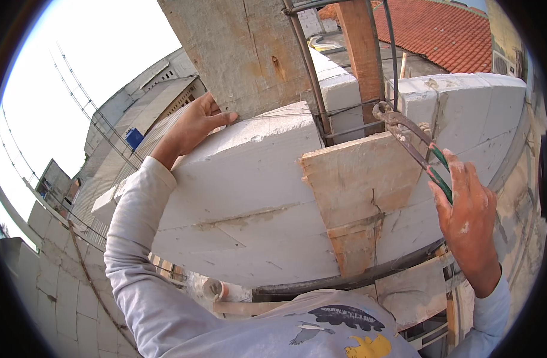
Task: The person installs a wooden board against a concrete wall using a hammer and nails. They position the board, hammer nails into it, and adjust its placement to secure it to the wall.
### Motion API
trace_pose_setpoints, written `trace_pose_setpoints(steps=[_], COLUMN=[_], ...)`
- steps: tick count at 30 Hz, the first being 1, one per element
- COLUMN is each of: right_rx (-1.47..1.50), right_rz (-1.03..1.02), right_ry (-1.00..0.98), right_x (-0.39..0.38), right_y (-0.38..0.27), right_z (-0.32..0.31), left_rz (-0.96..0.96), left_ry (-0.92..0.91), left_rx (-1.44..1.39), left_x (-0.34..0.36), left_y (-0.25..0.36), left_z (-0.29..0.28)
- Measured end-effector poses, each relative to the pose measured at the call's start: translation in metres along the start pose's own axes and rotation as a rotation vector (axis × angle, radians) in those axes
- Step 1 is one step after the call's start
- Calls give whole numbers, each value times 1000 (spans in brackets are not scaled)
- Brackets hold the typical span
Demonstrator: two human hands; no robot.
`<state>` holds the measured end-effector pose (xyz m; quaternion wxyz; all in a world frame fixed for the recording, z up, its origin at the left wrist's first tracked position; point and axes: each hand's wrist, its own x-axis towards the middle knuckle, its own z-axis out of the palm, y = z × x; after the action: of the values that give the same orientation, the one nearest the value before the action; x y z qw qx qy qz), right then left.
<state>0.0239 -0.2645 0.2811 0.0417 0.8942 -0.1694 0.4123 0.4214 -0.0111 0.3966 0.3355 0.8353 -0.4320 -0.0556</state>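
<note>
My left hand (pixel 196 128) grips the lower left corner of a weathered wooden board (pixel 246 56), thumb on the near face and fingers mostly hidden behind. The board stands tilted on top of a white block wall (pixel 243 197). In my right hand (pixel 469 221) is a pair of pincers (pixel 393 117), rusty at the head with green handles. Their jaws are beside the steel reinforcing bars (pixel 312 65) in the gap between the blocks; whether they bite on wire cannot be told. Below them, a second wooden board (pixel 360 179) lies against the wall's near face.
An upright timber (pixel 360 48) rises behind the bars. More white blocks (pixel 464 101) continue to the right. Planks (pixel 413 292) lie below the wall near my body. Beyond are red tiled roofing (pixel 434 33), a corrugated roof (pixel 115 155) and a blue tank (pixel 133 138).
</note>
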Motion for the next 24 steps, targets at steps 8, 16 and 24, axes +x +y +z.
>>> trace_pose_setpoints(steps=[8, 16, 24], right_rx=[805, 1117, 1180], right_rz=[616, 673, 667], right_ry=[-391, -504, -459], right_x=[1, 8, 15], right_y=[1, -14, -13], right_z=[3, 2, -6], left_rz=[44, 24, 42], left_ry=[19, 68, 103], left_rx=[-37, 19, 63], left_x=[1, 1, -5], left_y=[-7, -10, -2], left_z=[1, 3, 2])
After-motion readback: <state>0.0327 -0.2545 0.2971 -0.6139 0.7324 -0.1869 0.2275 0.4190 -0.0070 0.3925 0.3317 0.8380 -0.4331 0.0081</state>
